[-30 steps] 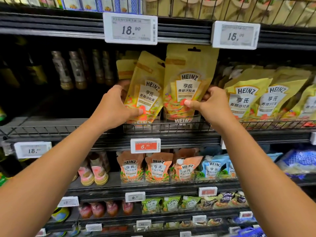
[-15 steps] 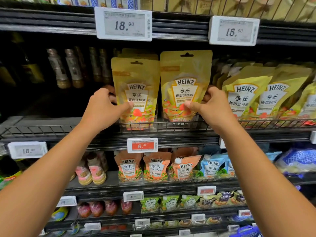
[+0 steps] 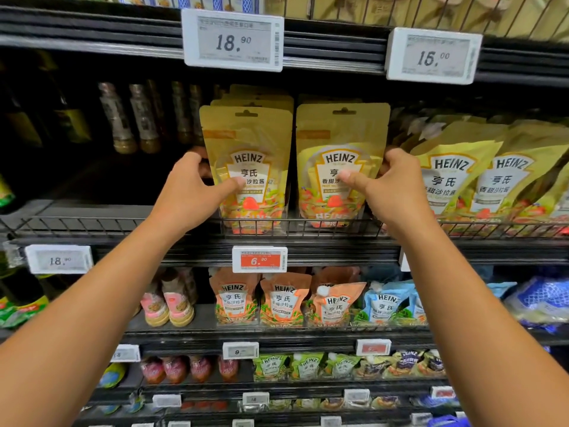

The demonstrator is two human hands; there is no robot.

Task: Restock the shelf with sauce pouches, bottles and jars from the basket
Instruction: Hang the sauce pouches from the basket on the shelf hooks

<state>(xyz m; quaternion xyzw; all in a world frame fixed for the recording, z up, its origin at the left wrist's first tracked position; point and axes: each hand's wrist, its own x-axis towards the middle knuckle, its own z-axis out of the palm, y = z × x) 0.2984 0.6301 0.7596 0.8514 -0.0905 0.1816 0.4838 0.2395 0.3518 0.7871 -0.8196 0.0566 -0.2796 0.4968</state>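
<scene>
As the left hand grips one Heinz pouch, the right hand grips another.

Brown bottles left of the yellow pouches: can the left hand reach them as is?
Probably yes, once freed: the left hand now grips the left yellow pouch beside the brown bottles; only a low wire rail fronts them.

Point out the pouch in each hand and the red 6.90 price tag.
Left-hand pouch [image 3: 246,135]: head view, upper front panel.
Right-hand pouch [image 3: 342,134]: head view, upper front panel.
Red 6.90 price tag [image 3: 260,260]: head view, red centre.
</scene>
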